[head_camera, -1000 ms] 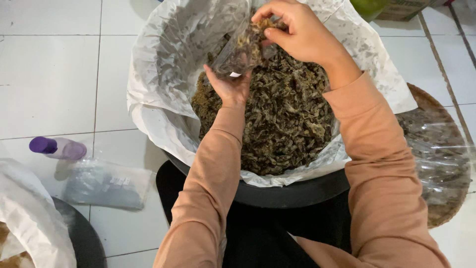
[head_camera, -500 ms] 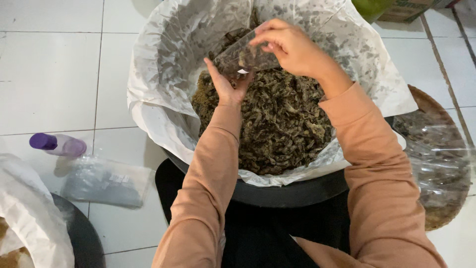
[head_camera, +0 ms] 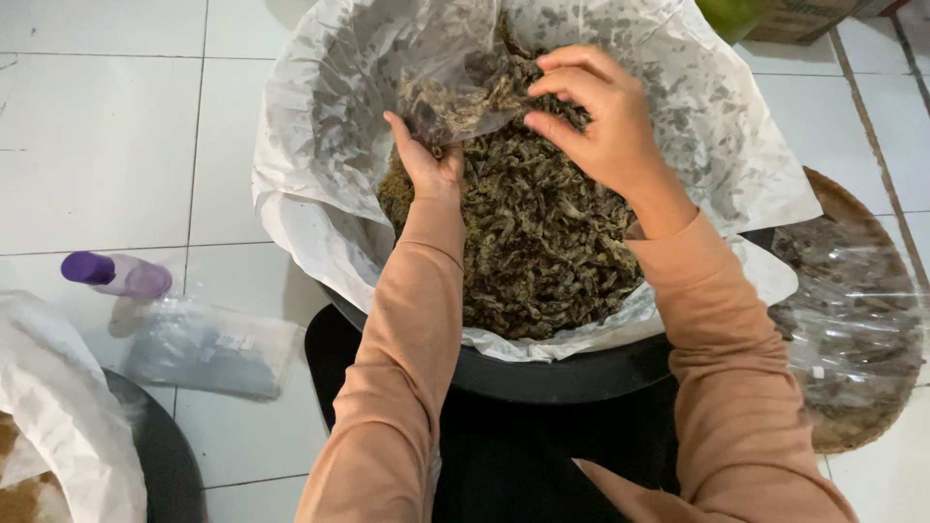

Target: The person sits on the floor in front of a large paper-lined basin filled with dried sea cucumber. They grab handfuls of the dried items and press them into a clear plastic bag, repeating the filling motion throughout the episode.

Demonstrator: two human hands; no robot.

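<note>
Hands (head_camera: 426, 165) gripping crinkly clear bag (head_camera: 455, 77), shrivelled dark leaves (head_camera: 542, 242)

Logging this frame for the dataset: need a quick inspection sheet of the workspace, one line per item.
Surface: white tiled floor.
Job's things: black tub lined with white paper, full of dark dried pieces; small clear bag, partly filled with the same pieces.
Clutter: purple-capped bottle; stack of clear bags; second lined tub at lower left; round tray under plastic film at right.
Hands: left hand holds the bag from below; right hand is at its mouth, fingers bent.
Cables: nothing seen.
Surroundings: cardboard box and something green at the top edge.
</note>
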